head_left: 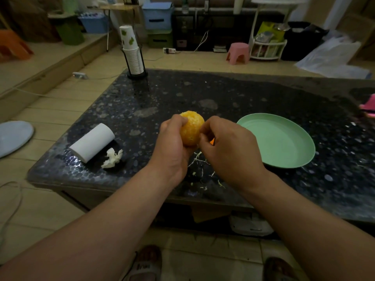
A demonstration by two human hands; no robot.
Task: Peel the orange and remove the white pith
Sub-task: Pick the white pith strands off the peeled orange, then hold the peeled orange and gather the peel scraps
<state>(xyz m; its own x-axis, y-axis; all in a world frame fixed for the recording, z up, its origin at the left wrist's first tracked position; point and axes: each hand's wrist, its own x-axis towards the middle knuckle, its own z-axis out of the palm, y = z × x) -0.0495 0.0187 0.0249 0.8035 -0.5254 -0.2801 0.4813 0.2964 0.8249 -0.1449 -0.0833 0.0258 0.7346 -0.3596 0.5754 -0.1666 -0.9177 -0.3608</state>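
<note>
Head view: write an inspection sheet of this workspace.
Surface: dark speckled stone tabletop, glossy, pale smudges.
Job's things: peeled round orange held above the table; empty round pale green plate to its right; white pith strands on the tabletop beneath.
Clutter: white paper roll lying on its side; crumpled white tissue beside it; stacked white paper cups in a black holder, far left corner.
Grippers: left hand grips the orange; right hand pinches at its side.
Cables: white cord on the floor, left; white power strip on the far floor.
Surroundings: pink plastic stool, blue storage baskets.
</note>
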